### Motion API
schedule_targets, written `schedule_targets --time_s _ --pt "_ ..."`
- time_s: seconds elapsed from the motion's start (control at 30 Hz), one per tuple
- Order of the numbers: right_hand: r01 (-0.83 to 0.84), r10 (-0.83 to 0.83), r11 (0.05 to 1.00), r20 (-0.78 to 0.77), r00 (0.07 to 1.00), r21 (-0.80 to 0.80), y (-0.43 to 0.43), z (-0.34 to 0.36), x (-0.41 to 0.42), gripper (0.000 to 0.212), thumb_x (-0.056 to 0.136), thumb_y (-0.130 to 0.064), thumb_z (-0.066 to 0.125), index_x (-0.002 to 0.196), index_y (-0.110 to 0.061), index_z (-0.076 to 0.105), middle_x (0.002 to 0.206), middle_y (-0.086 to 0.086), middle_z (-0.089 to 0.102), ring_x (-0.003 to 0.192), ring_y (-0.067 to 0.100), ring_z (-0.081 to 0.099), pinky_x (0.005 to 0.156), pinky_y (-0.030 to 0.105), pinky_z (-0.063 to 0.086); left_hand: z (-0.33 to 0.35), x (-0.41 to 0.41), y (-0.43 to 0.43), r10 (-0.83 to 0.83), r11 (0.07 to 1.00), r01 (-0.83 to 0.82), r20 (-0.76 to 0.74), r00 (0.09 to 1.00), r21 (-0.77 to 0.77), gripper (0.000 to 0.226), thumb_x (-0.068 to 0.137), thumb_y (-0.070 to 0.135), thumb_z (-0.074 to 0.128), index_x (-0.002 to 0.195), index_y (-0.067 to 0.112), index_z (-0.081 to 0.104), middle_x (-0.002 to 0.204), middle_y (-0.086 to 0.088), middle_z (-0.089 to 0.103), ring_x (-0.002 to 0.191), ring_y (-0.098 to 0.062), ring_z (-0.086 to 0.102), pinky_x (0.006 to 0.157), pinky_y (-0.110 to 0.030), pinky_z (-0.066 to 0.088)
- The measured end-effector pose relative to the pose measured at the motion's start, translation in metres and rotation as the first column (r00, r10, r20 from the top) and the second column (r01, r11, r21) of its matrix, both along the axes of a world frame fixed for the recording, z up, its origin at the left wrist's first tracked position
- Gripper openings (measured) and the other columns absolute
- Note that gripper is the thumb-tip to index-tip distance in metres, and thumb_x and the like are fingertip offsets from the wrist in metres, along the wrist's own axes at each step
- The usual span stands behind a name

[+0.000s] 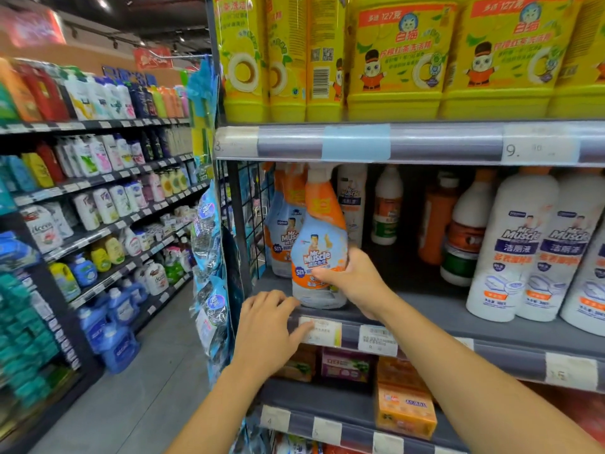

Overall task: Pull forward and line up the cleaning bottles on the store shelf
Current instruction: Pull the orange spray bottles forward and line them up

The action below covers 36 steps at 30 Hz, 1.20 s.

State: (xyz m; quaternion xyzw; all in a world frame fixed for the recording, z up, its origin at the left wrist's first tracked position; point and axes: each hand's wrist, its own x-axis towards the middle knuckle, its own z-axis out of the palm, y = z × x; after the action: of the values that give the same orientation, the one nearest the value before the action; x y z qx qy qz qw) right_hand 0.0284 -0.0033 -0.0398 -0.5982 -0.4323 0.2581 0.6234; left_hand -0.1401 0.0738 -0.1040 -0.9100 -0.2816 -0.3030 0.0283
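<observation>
Right hand (352,276) grasps glossy curved spray bottle (319,244).

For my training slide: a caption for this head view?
Right hand grips spray bottle at shelf front; left hand rests on edge.

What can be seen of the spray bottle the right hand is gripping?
The spray bottle is translucent plastic with a white trigger head, an orange neck wrap and a blue-and-orange Mr Muscle label. It stands about upright at the front edge of the grey shelf, near its left end, with a matching bottle behind it. The right hand grips its lower right side; the left hand rests on the shelf lip beside its base.
</observation>
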Motion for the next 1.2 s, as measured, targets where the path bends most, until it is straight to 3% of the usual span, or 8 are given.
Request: schedule_targets --time_s 0.27,0.4,0.5,0.6,0.9,0.97,1.07,1.2 --pt "-0.029 0.029 1.0 0.018 0.999 -0.007 0.032 0.0 -0.023 0.053 0.077 -0.005 0.076 0.124 -0.007 0.051 0.116 0.012 0.067 0.103 0.019 0.067 0.087 0.034 0.056 -0.008 0.001 0.0 0.005 1.0 -0.006 0.054 0.999 0.005 0.041 0.079 0.06 0.056 0.102 0.027 0.065 0.098 0.008 0.061 0.094 -0.018 0.057 0.09 -0.04 0.042" --pt "-0.015 0.018 0.999 0.088 0.996 -0.03 0.042 -0.001 -0.028 0.031 0.079 -0.009 0.075 0.097 -0.026 0.058 0.113 0.008 0.068 0.103 0.019 0.066 0.093 0.041 0.053 -0.009 0.002 0.0 0.005 1.0 -0.005 0.068 0.998 0.001 0.041 0.079 0.061 0.054 0.1 0.027 0.064 0.096 0.009 0.059 0.092 -0.017 0.056 0.088 -0.038 0.041" --pt "0.017 0.0 0.998 0.235 0.972 -0.068 0.041 -0.006 -0.024 0.041 0.074 -0.015 0.078 0.103 -0.03 0.053 0.11 -0.001 0.065 0.103 0.013 0.063 0.091 0.033 0.053 -0.012 0.002 0.001 0.004 1.0 -0.005 0.081 0.997 0.006 0.041 0.079 0.061 0.054 0.099 0.027 0.064 0.094 0.01 0.058 0.091 -0.016 0.055 0.088 -0.037 0.041" --pt "0.124 -0.055 0.98 0.39 0.919 -0.155 0.036 -0.015 -0.019 0.054 0.07 -0.025 0.082 0.115 -0.017 0.052 0.113 -0.002 0.064 0.1 0.01 0.06 0.082 0.024 0.049 -0.012 0.002 0.002 -0.003 1.0 0.003 0.095 0.995 0.003 0.041 0.079 0.062 0.053 0.099 0.028 0.064 0.093 0.011 0.057 0.09 -0.015 0.054 0.087 -0.036 0.041" --pt "0.245 -0.15 0.95 0.406 0.902 -0.192 0.044 -0.015 -0.021 0.064 0.069 -0.03 0.082 0.12 -0.009 0.05 0.116 0.006 0.064 0.105 0.019 0.063 0.084 0.028 0.052 -0.013 0.001 0.001 -0.021 0.999 0.017 0.105 0.994 0.037 0.036 0.081 0.057 0.056 0.099 0.027 0.064 0.09 0.01 0.057 0.087 -0.017 0.054 0.084 -0.038 0.042" --pt "0.247 -0.206 0.958 0.248 0.947 -0.147 0.043 -0.016 -0.021 0.069 0.07 -0.039 0.08 0.123 -0.01 0.048 0.115 -0.001 0.062 0.092 0.005 0.064 0.073 0.018 0.052 -0.014 0.0 0.003 -0.025 0.999 0.021 0.101 0.995 0.048 0.035 0.08 0.055 0.057 0.099 0.026 0.065 0.089 0.009 0.058 0.086 -0.018 0.054 0.083 -0.038 0.043" --pt "0.141 -0.127 0.99 -0.322 0.938 0.021 0.047 -0.006 -0.026 0.053 0.092 -0.047 0.051 0.134 -0.014 0.046 0.108 -0.008 0.064 0.071 -0.012 0.063 0.053 0.004 0.046 -0.012 0.0 0.003 -0.033 0.999 0.028 0.104 0.994 0.041 0.035 0.08 0.054 0.058 0.101 0.028 0.065 0.09 0.009 0.059 0.087 -0.019 0.054 0.083 -0.037 0.042" --pt "0.033 0.036 0.993 -0.571 0.82 0.111 0.061 0.001 -0.031 0.063 0.095 -0.061 0.021 0.12 -0.02 0.061 0.107 0.005 0.073 0.091 0.013 0.071 0.068 0.026 0.058 -0.012 -0.003 0.007 -0.064 0.997 0.06 0.085 0.994 0.05 0.036 0.081 0.055 0.052 0.102 0.029 0.064 0.09 0.01 0.058 0.087 -0.018 0.053 0.083 -0.036 0.04"
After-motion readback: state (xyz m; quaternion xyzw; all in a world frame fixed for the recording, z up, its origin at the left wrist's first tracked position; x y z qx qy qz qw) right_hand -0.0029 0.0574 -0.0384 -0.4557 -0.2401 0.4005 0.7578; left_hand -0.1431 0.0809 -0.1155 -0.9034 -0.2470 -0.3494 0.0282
